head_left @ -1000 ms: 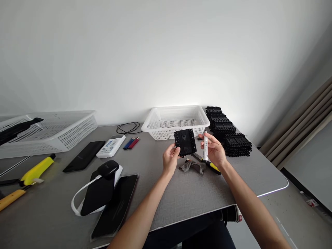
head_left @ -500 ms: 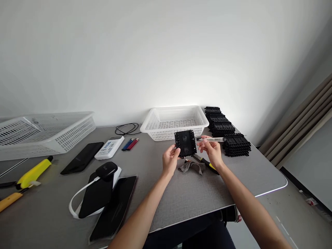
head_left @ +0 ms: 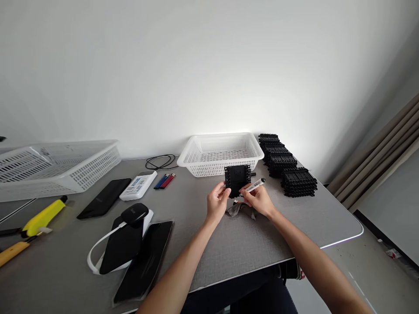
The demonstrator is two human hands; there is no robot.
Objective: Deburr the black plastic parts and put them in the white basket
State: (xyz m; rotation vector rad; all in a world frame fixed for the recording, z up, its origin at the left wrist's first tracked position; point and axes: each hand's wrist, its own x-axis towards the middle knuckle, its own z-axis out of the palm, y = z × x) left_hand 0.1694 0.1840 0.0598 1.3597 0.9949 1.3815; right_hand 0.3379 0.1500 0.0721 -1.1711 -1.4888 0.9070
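Observation:
My left hand (head_left: 218, 201) pinches the left edge of a black plastic plate (head_left: 237, 178) with toothed sides, holding it upright above the table. My right hand (head_left: 260, 200) is closed on a white marker pen (head_left: 255, 185) in a writing grip. The pen's rear end points up to the right, and its tip is at the lower right of the plate; whether it touches cannot be made out. A crumpled grey cloth (head_left: 234, 210) lies under my hands. A small black piece (head_left: 253, 174) shows just right of the plate.
A white basket (head_left: 216, 169) stands behind the plate. Stacks of similar black plates (head_left: 299, 183) line the right side. To the left are two lighters (head_left: 167, 181), a white power bank (head_left: 138, 186), phones (head_left: 144, 261), a yellow-handled tool (head_left: 44, 216) and another white basket (head_left: 94, 172).
My right hand has turned the marker pen from lying level beside the plate to slanting, and brought it to the plate's lower right. The plate has shifted slightly right.

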